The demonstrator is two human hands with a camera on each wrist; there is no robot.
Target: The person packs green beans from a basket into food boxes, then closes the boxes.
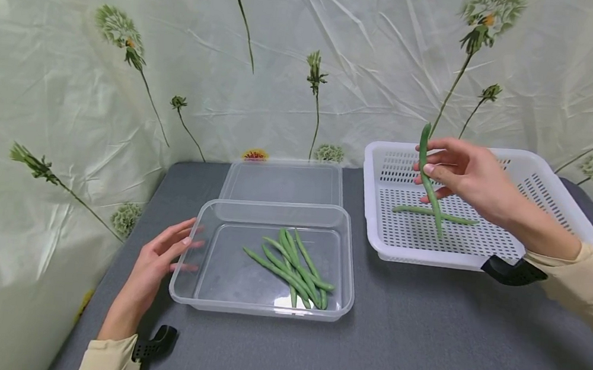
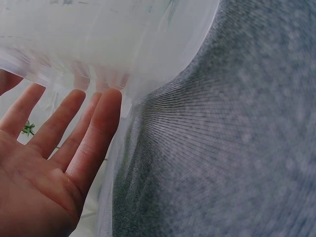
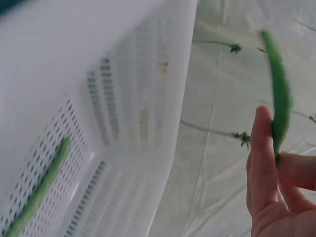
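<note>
My right hand (image 1: pixel 471 175) pinches a green bean (image 1: pixel 428 177) between thumb and fingers, above the white perforated basket (image 1: pixel 372 231). Another bean (image 1: pixel 459 219) lies on the basket's floor, and the right wrist view shows this loose bean (image 3: pixel 42 192) too. At the left end of the clear plastic container (image 1: pixel 186 299), my left hand (image 1: pixel 151 266) has its fingers stretched out against the wall. In the left wrist view those fingers (image 2: pixel 101 128) reach the container's side, their tips touching or very near it. Several green beans (image 1: pixel 288 267) lie piled in the container's right half.
A clear flat lid (image 1: pixel 283 182) lies behind the container on the grey cloth-covered table (image 1: pixel 366 346). The basket stands to the container's right, with a narrow gap between them. A flower-patterned sheet (image 1: pixel 263 86) hangs behind and along the left side.
</note>
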